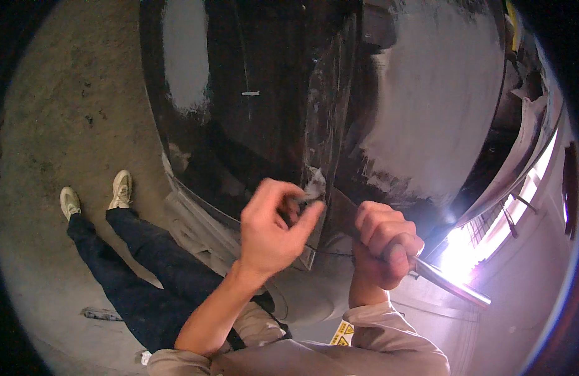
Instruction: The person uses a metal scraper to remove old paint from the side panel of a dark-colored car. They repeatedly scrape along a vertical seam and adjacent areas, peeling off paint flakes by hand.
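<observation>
In front of me is a dark vehicle body panel (271, 141), scuffed along a ridge and seam. My left hand (271, 229) is at the lower end of that seam, with thumb and fingers curled toward each other. A whitish crumpled scrap (314, 182) shows by its fingertips; whether the fingers grip it is unclear. To the right, my right hand (388, 241) is closed in a fist around a shiny metal rod (455, 287), which sticks out toward the lower right. A dark flat piece (341, 210) shows between the two hands; I cannot tell whether it belongs to the rod.
Dull grey patches (440, 106) cover the panel's right side, with another pale grey patch (186, 56) at upper left. Broken, peeling edge trim (531, 125) lines the far right. A glaring light (462, 254) shines beyond my right hand. My shoes (121, 188) are on the floor at left.
</observation>
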`<state>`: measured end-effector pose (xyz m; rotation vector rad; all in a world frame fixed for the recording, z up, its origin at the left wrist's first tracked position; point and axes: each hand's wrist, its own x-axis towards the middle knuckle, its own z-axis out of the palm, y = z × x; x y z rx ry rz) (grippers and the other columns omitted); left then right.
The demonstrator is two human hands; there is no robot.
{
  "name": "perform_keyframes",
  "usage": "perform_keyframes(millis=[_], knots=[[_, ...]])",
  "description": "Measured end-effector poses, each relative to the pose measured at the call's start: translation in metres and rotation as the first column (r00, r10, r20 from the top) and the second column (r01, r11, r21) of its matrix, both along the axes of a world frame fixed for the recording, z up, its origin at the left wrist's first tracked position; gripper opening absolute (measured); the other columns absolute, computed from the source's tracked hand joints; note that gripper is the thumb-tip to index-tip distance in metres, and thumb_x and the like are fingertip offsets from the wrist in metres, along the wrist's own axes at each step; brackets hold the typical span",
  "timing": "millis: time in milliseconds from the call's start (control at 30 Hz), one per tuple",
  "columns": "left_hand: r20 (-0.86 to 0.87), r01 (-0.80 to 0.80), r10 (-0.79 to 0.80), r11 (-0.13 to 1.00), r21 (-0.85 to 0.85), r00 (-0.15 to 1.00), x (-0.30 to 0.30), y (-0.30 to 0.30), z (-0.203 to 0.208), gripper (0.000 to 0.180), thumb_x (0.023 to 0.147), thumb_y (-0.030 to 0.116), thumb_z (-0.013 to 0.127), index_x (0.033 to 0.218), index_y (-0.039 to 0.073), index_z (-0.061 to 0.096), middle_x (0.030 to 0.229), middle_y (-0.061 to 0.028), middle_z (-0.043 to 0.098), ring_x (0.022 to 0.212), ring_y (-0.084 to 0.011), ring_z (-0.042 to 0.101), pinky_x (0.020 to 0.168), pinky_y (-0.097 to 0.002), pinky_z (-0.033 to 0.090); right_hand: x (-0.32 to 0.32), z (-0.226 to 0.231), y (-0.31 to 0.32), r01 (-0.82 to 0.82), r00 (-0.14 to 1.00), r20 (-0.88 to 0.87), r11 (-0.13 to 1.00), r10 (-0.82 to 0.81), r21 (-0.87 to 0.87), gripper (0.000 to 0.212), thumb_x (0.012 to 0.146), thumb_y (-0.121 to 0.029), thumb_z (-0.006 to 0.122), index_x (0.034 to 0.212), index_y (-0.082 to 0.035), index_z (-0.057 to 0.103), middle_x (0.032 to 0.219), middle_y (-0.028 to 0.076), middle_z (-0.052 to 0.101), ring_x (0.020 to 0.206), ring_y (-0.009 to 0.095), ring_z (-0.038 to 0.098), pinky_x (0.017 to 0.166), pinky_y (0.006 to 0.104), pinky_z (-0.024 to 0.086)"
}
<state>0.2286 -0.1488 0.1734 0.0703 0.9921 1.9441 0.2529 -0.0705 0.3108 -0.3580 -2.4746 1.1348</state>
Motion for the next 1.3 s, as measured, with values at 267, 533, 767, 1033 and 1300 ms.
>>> perform_keyframes(millis=[267, 533, 767, 1033, 1300], knots=[[0.024, 0.095, -0.097, 0.994, 0.055, 0.995, 0.014, 0.012, 0.0, 0.014, 0.084, 0.007, 0.079, 0.089, -0.002, 0.071, 0.079, -0.0113, 0.069, 0.062, -0.0181, 0.065, 0.058, -0.0291, 0.05, 0.01, 0.0, 0.003, -0.011, 1.0, -0.022, 1.0, 0.011, 0.022, 0.029, 0.081, -0.008, 0.05, 0.06, -0.012, 0.03, 0.049, 0.0, 0.032, 0.042, 0.015, 0.029, 0.046, 0.0341, 0.026], [0.235, 0.125, -0.152, 0.984, 0.127, 0.96, 0.015, 0.016, -0.013, 0.011, 0.083, 0.005, 0.078, 0.09, -0.002, 0.073, 0.081, -0.005, 0.073, 0.068, -0.0054, 0.062, 0.059, -0.0232, 0.048, 0.001, -0.017, 0.005, 0.004, 1.0, 0.013, 0.998, -0.004, 0.056, 0.026, 0.072, -0.002, 0.052, 0.059, -0.009, 0.03, 0.051, 0.002, 0.034, 0.044, 0.017, 0.03, 0.048, 0.0359, 0.027], [0.277, 0.102, -0.149, 0.979, 0.179, 0.949, 0.016, 0.016, -0.022, 0.011, 0.085, 0.006, 0.078, 0.091, -0.002, 0.073, 0.081, -0.0008, 0.071, 0.069, -0.0024, 0.058, 0.059, -0.0202, 0.046, -0.003, -0.015, -0.003, 0.035, 0.997, 0.065, 0.992, -0.042, 0.118, 0.035, 0.083, -0.015, 0.055, 0.057, -0.009, 0.032, 0.05, 0.002, 0.033, 0.044, 0.017, 0.03, 0.05, 0.0359, 0.028], [0.309, 0.122, -0.19, 0.966, 0.228, 0.932, 0.01, 0.02, -0.005, 0.013, 0.087, 0.009, 0.079, 0.092, -0.001, 0.073, 0.078, 0.0, 0.071, 0.066, -0.002, 0.056, 0.057, -0.02, 0.045, -0.001, -0.001, -0.003, -0.005, 0.999, 0.042, 0.973, -0.005, 0.23, 0.037, 0.079, -0.015, 0.059, 0.055, -0.009, 0.031, 0.05, 0.002, 0.031, 0.045, 0.018, 0.031, 0.049, 0.0352, 0.028], [0.645, 0.229, -0.544, 0.829, 0.509, 0.537, 0.028, -0.015, 0.039, 0.025, 0.104, 0.03, 0.064, 0.097, 0.006, 0.07, 0.071, 0.0017, 0.062, 0.057, -0.0049, 0.056, 0.048, -0.0216, 0.04, -0.017, -0.003, -0.003, -0.068, 0.997, 0.058, 0.972, 0.056, 0.227, 0.042, 0.092, -0.016, 0.057, 0.06, -0.008, 0.03, 0.051, 0.003, 0.037, 0.043, 0.018, 0.033, 0.046, 0.0345, 0.029]])
